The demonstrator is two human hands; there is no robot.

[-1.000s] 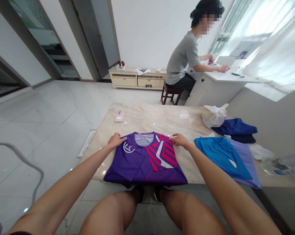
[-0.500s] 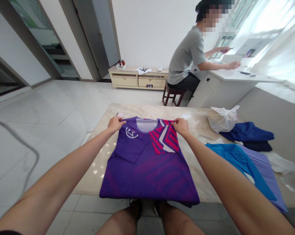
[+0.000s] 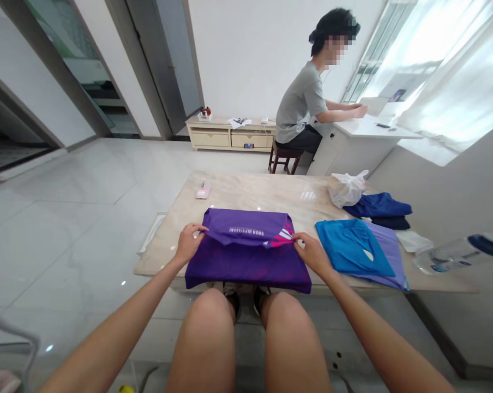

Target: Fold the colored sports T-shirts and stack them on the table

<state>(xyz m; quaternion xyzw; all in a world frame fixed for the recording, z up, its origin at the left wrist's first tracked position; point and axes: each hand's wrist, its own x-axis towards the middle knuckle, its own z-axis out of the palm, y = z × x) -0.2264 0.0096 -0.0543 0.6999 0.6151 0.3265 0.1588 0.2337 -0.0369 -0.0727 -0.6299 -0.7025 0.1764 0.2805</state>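
A purple T-shirt (image 3: 246,267) lies on the marble-look table (image 3: 234,191) in front of my knees, its upper part doubled over toward me. White lettering and a pink-and-white pattern show on the turned-over part. My left hand (image 3: 190,240) pinches the fold's left corner. At the right corner, by the pink pattern, my right hand (image 3: 309,250) pinches the cloth between thumb and fingers. To the right of that hand lies a folded bright blue shirt (image 3: 348,245), on top of a lilac folded cloth (image 3: 388,251).
Farther right are a white plastic bag (image 3: 348,188), dark blue clothes (image 3: 379,204) and a clear bottle (image 3: 455,254). A pink card-like item (image 3: 203,190) lies at the table's far left. Beyond, a person in grey (image 3: 299,101) sits on a stool (image 3: 285,155) at a white desk.
Both hands have brought the shirt's collar end toward me, folding it over the lower half. My view has shifted, and the person at the desk has brought their hands together.
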